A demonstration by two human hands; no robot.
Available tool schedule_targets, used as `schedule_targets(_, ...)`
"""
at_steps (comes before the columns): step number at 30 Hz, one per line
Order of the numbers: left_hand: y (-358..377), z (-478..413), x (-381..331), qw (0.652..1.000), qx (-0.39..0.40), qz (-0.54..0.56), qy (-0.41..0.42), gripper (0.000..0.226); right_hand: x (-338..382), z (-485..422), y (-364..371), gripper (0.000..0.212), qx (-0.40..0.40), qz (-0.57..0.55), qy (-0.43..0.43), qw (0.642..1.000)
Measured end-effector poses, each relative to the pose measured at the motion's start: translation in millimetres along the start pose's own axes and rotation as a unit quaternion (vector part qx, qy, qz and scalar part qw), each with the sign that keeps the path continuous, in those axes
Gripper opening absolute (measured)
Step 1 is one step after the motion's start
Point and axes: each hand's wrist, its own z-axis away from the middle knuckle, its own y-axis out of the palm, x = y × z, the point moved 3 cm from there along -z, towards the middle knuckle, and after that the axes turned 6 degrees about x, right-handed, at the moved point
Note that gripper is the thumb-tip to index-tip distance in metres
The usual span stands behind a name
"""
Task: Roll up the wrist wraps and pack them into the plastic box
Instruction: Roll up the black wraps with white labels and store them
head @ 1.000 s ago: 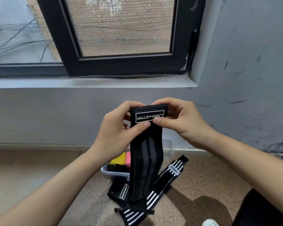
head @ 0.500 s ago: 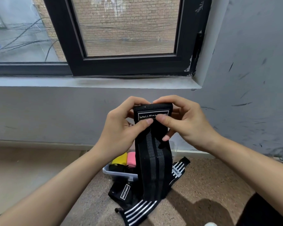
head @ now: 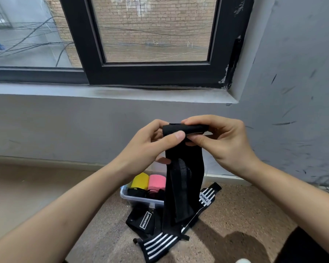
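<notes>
Above the left grip (head: 144, 149) and the right grip (head: 222, 147) I see a black-framed window (head: 156, 73) over a grey sill (head: 122, 93). Through the glass, daylight falls on a brick wall (head: 152, 25) and slack cables (head: 36, 44). A scuffed grey wall (head: 292, 92) runs behind both grips and out past the right one. Below them lies a speckled brown floor (head: 235, 215), paler beyond the left grip.
</notes>
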Motion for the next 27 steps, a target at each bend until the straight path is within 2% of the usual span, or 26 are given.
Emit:
schedule_targets(2,-1,-1,2,1.0,-0.008,0.024,-0.008,0.041,-1,1,0,0.026,0.007,0.043,-0.013,0.999)
schedule_targets(5,-2,-2,5,0.998,-0.023,0.058,-0.009,0.031,-3,1,1,0.027,0.018,0.092,-0.043,0.995)
schedule_targets(8,-2,-2,6,0.995,-0.025,0.099,-0.009,0.032,-4,1,1,0.028,0.034,0.141,-0.067,0.987)
schedule_targets(12,-3,-2,6,0.994,-0.035,0.101,-0.011,0.034,-4,2,-1,0.033,0.045,0.143,-0.007,0.989)
schedule_targets(15,-4,-1,6,0.996,-0.051,0.07,0.004,0.038,-8,-2,-7,0.06,0.065,0.148,0.082,0.983)
schedule_targets(17,-5,-1,6,0.996,-0.063,0.052,0.02,0.04,-9,-2,-10,0.069,0.076,0.112,0.136,0.981)
schedule_targets(20,-5,-1,6,0.996,-0.062,0.022,0.052,0.043,-10,-4,-10,0.052,0.076,0.014,0.207,0.975)
schedule_targets(22,-6,0,7,0.995,-0.066,0.006,0.073,0.043,-9,-4,-7,0.044,0.087,-0.036,0.227,0.969)
schedule_targets(27,-4,-4,12,0.986,-0.099,-0.066,0.121,0.045,-12,-3,-2,0.054,0.049,-0.146,0.253,0.955)
